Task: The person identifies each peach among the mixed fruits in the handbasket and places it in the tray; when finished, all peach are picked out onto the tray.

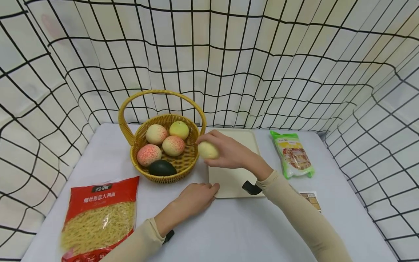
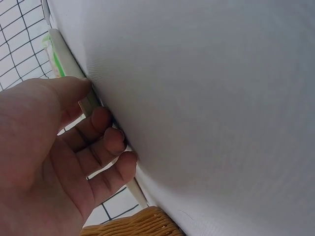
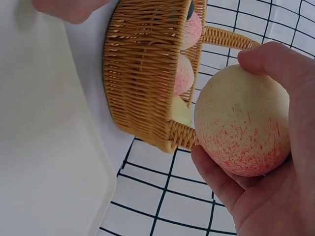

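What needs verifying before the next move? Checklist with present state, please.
1. Held peach secure: ok, the right hand grips it.
2. Peach clear of the basket: cannot tell, they sit close in the head view.
3. Basket upright: ok.
4. Room inside the basket: ok, some bare weave shows.
5. Tray flat on the table: ok.
6. Left hand off the tray: cannot tell, it is at the near-left corner.

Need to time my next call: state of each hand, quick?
Left hand: fingers loosely bent at the tray's near-left corner; whether it grips cannot be told.
Right hand: closed, holding a pink-speckled peach.
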`<move>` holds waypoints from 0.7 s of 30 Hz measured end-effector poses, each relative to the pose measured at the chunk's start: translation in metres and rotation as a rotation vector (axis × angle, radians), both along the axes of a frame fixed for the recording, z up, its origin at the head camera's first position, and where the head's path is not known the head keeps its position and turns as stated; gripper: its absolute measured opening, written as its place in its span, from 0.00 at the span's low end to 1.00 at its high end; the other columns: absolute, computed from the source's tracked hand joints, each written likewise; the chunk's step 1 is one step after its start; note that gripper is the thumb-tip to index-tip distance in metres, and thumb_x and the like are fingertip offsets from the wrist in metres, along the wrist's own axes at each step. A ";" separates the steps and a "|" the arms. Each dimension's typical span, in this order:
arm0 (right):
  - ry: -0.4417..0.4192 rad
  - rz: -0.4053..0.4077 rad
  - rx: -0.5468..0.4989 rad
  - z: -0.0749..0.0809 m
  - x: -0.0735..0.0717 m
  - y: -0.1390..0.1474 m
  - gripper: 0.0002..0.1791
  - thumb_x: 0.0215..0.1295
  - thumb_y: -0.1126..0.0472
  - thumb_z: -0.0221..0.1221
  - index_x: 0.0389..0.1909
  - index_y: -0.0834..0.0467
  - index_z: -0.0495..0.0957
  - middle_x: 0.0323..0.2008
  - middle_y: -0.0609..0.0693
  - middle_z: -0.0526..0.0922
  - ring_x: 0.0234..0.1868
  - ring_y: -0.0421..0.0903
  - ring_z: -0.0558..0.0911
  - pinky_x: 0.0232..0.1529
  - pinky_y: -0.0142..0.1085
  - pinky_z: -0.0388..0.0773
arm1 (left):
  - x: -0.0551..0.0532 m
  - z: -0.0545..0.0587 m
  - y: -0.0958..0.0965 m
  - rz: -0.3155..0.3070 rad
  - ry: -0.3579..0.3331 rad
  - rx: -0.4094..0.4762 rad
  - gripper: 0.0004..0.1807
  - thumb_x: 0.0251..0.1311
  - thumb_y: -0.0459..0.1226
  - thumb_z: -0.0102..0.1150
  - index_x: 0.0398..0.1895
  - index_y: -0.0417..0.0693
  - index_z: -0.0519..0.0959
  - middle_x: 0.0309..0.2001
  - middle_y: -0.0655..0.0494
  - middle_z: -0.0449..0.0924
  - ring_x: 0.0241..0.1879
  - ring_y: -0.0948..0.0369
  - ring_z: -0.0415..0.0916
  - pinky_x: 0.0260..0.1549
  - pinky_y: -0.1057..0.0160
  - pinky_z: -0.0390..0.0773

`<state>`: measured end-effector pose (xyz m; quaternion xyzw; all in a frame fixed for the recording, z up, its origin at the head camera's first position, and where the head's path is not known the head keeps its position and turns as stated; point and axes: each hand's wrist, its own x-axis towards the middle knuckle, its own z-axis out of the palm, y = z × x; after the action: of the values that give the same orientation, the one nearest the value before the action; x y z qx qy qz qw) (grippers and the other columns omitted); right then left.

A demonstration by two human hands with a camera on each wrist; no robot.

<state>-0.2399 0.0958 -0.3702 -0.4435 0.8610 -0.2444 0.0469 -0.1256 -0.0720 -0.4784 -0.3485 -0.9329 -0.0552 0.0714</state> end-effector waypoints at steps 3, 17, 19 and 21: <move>0.008 -0.007 -0.007 -0.001 -0.001 0.005 0.31 0.66 0.52 0.71 0.68 0.42 0.75 0.62 0.49 0.76 0.52 0.45 0.81 0.49 0.41 0.83 | 0.000 0.001 -0.001 -0.004 0.005 0.008 0.12 0.69 0.40 0.68 0.47 0.49 0.76 0.28 0.56 0.82 0.25 0.57 0.81 0.21 0.60 0.76; 0.012 -0.066 -0.009 -0.004 -0.002 0.031 0.31 0.64 0.51 0.72 0.67 0.43 0.75 0.62 0.49 0.76 0.49 0.47 0.82 0.47 0.42 0.82 | -0.001 -0.002 0.001 -0.004 0.002 0.038 0.11 0.68 0.38 0.68 0.43 0.49 0.73 0.26 0.56 0.79 0.24 0.56 0.80 0.20 0.60 0.73; 0.013 -0.071 -0.014 -0.005 -0.002 0.035 0.31 0.64 0.52 0.72 0.67 0.43 0.75 0.63 0.49 0.76 0.50 0.47 0.82 0.48 0.42 0.82 | -0.001 -0.001 0.001 -0.004 -0.004 0.037 0.10 0.69 0.38 0.67 0.44 0.49 0.74 0.26 0.56 0.80 0.24 0.56 0.80 0.20 0.60 0.73; 0.013 -0.075 -0.017 -0.006 -0.003 0.038 0.30 0.64 0.51 0.72 0.67 0.42 0.75 0.63 0.48 0.75 0.51 0.46 0.81 0.49 0.42 0.82 | 0.000 0.001 0.001 -0.004 -0.011 0.040 0.11 0.69 0.38 0.67 0.44 0.48 0.74 0.26 0.55 0.80 0.23 0.56 0.80 0.20 0.60 0.73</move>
<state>-0.2427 0.1334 -0.3762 -0.4129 0.8752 -0.2505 0.0283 -0.1259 -0.0715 -0.4774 -0.3485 -0.9314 -0.0759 0.0730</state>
